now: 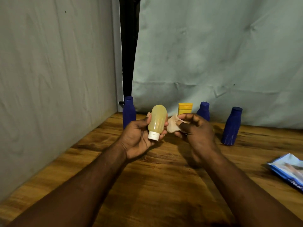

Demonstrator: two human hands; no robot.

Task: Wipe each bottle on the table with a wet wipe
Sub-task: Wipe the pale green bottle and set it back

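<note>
Before three blue bottles point(129, 112) point(203, 110) point(231, 126), left grip point(137, 138) holds a pale bottle point(157, 118), right grip point(198, 130) pinches a wipe point(173, 124).

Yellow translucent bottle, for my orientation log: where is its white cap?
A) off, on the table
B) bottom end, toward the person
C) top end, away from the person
B: the left hand holds the yellow translucent bottle with its white cap at the lower end, nearest the person.
</note>
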